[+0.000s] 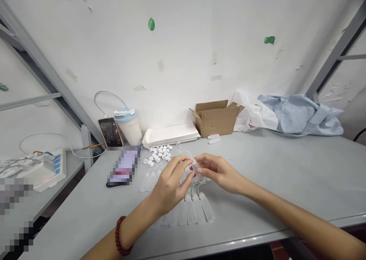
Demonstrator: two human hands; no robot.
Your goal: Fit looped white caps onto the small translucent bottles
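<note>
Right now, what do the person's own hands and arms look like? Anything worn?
Left hand: no glove, dark red beaded bracelet at the wrist. Right hand: no glove, nothing seen on the wrist. No sleeves in view.

I take this for a small assembly workshop: a grey workbench (280, 168) within metal framing (37, 58), a row of identical plastic bottles (190, 210) near its front edge, loose white caps (158, 155) toward the back left corner, an open carton (219, 122) along the back edge.
</note>
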